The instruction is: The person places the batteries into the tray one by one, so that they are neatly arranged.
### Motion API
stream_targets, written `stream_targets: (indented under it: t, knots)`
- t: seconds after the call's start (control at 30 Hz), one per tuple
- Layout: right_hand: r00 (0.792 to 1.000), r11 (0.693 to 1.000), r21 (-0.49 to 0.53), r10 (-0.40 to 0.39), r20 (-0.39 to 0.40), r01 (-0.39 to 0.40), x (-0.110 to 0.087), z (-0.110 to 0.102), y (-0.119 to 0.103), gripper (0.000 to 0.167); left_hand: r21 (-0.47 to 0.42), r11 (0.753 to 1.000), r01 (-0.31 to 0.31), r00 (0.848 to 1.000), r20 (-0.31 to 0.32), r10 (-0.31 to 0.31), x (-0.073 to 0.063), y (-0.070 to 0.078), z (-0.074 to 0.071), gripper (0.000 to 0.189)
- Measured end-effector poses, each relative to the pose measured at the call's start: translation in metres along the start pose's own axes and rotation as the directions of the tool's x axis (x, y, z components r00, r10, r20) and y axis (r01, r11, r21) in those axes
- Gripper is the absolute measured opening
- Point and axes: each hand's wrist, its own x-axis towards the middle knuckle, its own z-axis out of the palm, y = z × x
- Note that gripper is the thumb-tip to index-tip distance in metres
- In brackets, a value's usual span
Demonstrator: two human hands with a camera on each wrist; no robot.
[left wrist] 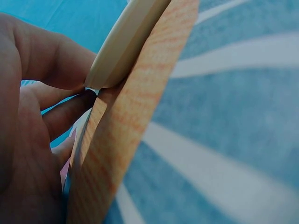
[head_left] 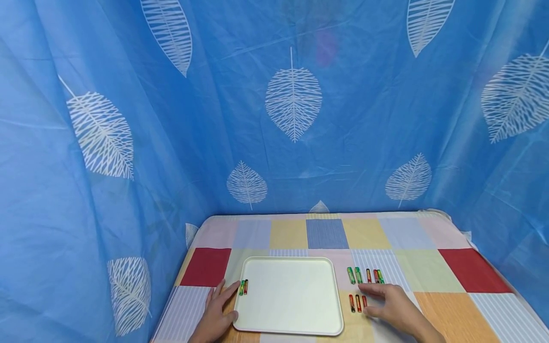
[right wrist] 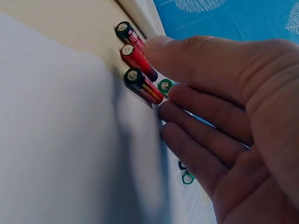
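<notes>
A white rectangular tray lies on the table, with a green battery and a dark red battery side by side at its left rim. My left hand rests against that left edge, fingers spread. In the left wrist view, a finger touches the tray's rim. Right of the tray, my right hand is beside a front row of three red and black batteries. Its thumb and fingers are apart around the row's right end. In the right wrist view, the thumb is close by a red battery.
Behind the front row stretches a back row of several batteries, among them a green battery and a red and black battery. A patchwork cloth covers the table. Blue curtains with white leaf prints surround it.
</notes>
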Motion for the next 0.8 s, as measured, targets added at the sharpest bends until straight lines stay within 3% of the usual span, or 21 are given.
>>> stream_targets:
  t: [0.27, 0.53, 0.8]
  knots:
    - [1.000, 0.998, -0.058, -0.018, -0.015, 0.017, 0.001, 0.006, -0.001, 0.053, -0.002, 1.000, -0.002, 1.000, -0.002, 0.002, 0.000, 0.000, 0.001, 0.083]
    - [0.992, 0.993, -0.019, 0.115, -0.047, -0.116, -0.002, 0.013, -0.006, 0.050, 0.000, 1.000, 0.000, 1.000, 0.002, 0.000, 0.000, -0.001, 0.002, 0.082]
    - [0.990, 0.992, -0.041, 0.120, -0.073, -0.123, -0.004, 0.016, -0.009, 0.048, 0.000, 1.000, 0.000, 1.000, -0.005, 0.000, 0.000, 0.001, 0.002, 0.083]
